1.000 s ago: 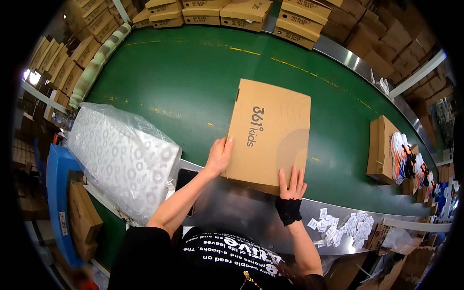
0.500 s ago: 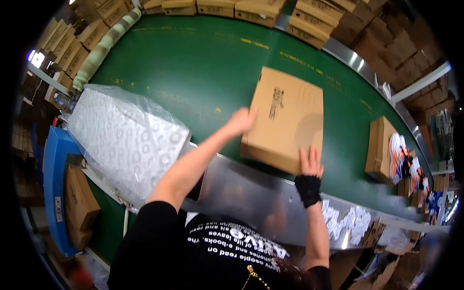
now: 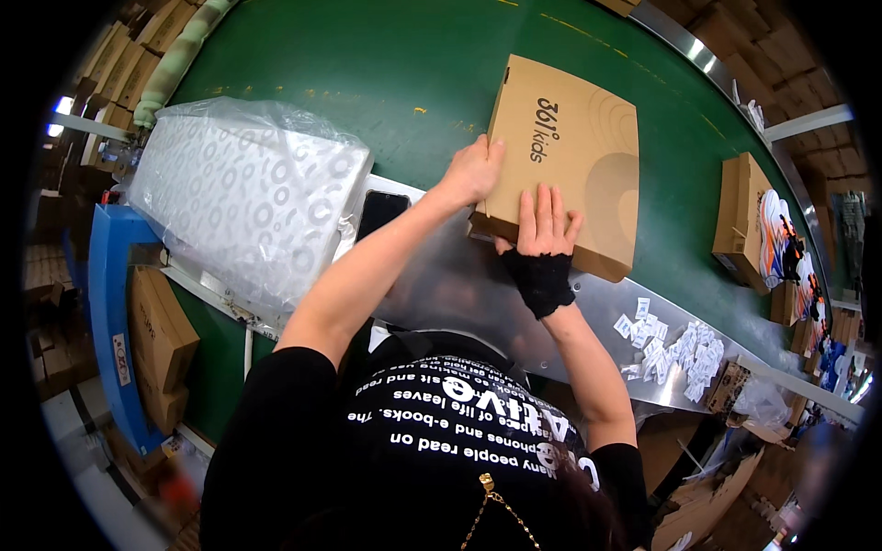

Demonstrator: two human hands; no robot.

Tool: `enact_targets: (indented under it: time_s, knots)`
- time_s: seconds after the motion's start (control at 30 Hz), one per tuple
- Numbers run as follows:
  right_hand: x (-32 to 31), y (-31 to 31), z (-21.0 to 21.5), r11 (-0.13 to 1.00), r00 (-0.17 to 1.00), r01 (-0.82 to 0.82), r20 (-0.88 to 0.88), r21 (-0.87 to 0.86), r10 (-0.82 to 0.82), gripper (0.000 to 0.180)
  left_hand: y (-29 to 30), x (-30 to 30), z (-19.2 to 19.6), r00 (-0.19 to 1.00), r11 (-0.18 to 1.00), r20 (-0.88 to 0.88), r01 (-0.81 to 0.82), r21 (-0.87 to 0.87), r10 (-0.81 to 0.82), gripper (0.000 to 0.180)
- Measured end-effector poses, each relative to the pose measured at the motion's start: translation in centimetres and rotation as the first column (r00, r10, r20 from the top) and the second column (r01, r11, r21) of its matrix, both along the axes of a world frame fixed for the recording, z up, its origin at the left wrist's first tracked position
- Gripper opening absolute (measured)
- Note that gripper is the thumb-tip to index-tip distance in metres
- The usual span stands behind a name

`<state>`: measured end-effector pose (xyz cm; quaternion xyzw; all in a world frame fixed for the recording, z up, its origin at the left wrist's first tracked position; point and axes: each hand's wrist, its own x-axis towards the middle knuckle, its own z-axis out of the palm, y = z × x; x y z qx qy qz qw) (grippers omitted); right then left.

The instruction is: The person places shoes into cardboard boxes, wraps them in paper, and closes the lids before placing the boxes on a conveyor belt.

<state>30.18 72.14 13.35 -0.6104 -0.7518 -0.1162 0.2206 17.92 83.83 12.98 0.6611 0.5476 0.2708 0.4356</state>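
A closed brown cardboard shoebox (image 3: 574, 138) with dark print on its lid lies on the green conveyor belt, its near side over the metal edge. My left hand (image 3: 475, 172) grips the box's left side, fingers curled at the lid edge. Across the near part of the lid lie the fingers of my right hand (image 3: 544, 223), with its thumb at the box's front side. This hand wears a black fingerless wrist covering (image 3: 540, 280). What the thumb presses on is partly hidden.
Left of my arm sits a stack of patterned wrapping paper (image 3: 248, 202) in clear plastic, beside a dark phone (image 3: 383, 213). Small white packets (image 3: 684, 358) are heaped on the metal ledge (image 3: 441, 266). An open box with shoes (image 3: 776, 239) stands right. A blue frame (image 3: 115, 331) is at left.
My right hand has shifted left from the box's near right corner to the middle of its front edge. The box now reaches further over the metal ledge. The view has shifted too.
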Motion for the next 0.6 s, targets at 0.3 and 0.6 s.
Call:
enact_targets:
  time_s: [0.3,0.6]
  knots:
    - [2.7,-2.0,0.1,0.968,0.958,-0.248,-0.161,-0.042,0.238,0.047,-3.7,-1.6,-2.4,0.986,0.995,0.145,-0.079,-0.067,0.088,0.05]
    - [11.1,-7.1,0.5,0.759,0.459,-0.155,-0.726,-0.633,-0.512,0.055,-6.1,-4.0,-3.4,0.55,0.813,0.68,0.004,-0.582,0.485,0.058]
